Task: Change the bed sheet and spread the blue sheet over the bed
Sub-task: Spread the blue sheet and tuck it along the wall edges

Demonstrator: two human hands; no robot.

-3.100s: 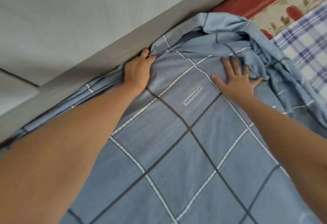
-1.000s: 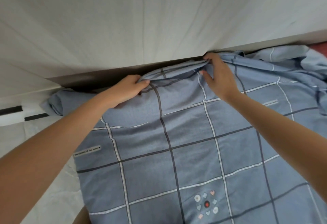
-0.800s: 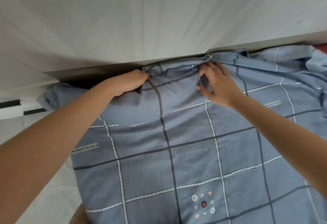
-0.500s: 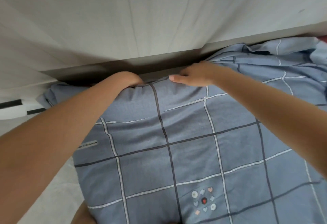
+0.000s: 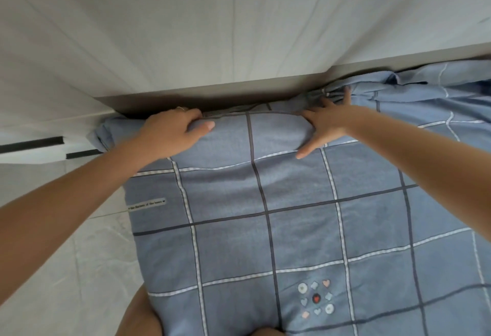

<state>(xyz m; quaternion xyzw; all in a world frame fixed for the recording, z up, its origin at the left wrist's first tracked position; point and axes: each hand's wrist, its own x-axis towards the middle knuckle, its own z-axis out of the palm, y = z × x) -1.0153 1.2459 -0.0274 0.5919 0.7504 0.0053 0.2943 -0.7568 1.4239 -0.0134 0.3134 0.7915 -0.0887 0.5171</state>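
Head view: blue sheet (image 5: 265, 203) under both hands.
Its edge runs along the grey ledge (image 5: 239, 84); left hand (image 5: 172, 131) grips it, right hand (image 5: 324, 126) presses, fingers spread.

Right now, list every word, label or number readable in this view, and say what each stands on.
Label strip printed on the blue sheet: one line of small dark lettering, too blurred to read.
Ring of hearts and shapes on the same sheet: pictures only, no letters.
No other text in view.
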